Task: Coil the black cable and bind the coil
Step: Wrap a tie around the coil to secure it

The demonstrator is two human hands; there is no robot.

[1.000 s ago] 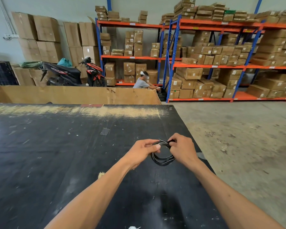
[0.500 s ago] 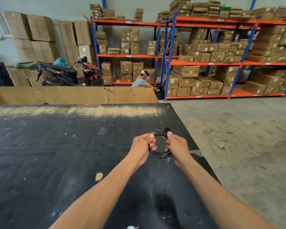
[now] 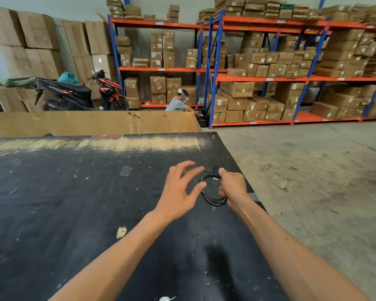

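The black cable (image 3: 212, 199) is wound into a small round coil of several loops, held just above the black table (image 3: 63, 203) near its right edge. My right hand (image 3: 231, 184) grips the coil's right side, thumb pressed near a black plug or strap end (image 3: 216, 169) sticking up at the top. My left hand (image 3: 180, 190) hovers just left of the coil with fingers spread apart and nothing in it; its fingertips are close to the coil's left side and top.
The table's right edge (image 3: 243, 168) drops to a concrete floor (image 3: 313, 181). A cardboard wall (image 3: 91, 122) stands behind the table. Beyond it are a seated person (image 3: 178, 103), a parked scooter (image 3: 78, 94) and racks of boxes (image 3: 269, 72).
My left hand has let go of the coil and opened its fingers, drawing slightly left. My right hand keeps its hold on the coil, which has moved a little further from me.
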